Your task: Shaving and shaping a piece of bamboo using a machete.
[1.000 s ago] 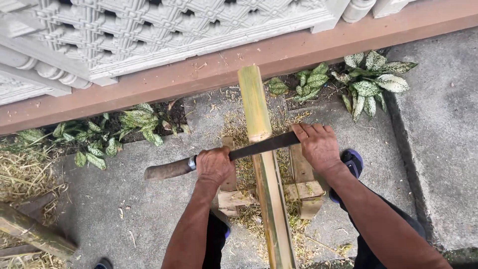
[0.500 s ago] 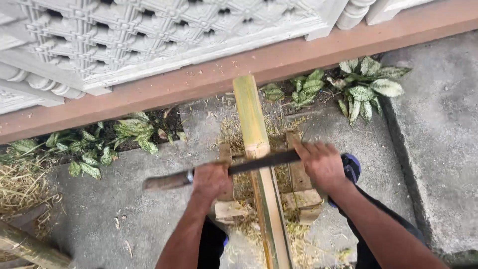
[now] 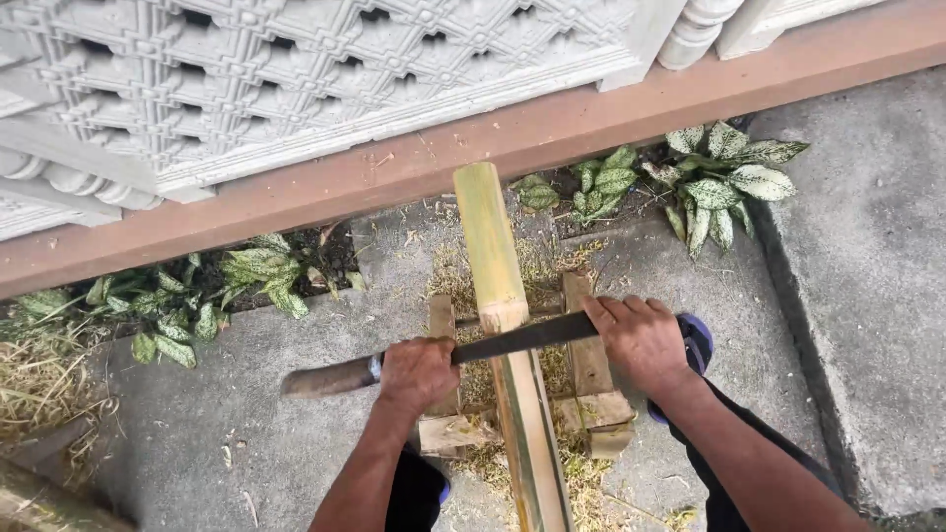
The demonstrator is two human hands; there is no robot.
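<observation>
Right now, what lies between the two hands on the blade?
In the head view, the bamboo pole passes under the blade between left hand and right hand.

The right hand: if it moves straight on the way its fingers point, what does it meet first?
The right hand rests on the blade, fingers pointing up-left. The bamboo pole comes first, though depth is hard to judge.

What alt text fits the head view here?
Seen from above, a left hand and a right hand grip a long dark blade laid across a bamboo pole resting on a low wooden stand, on concrete ground beside leafy plants.
</observation>
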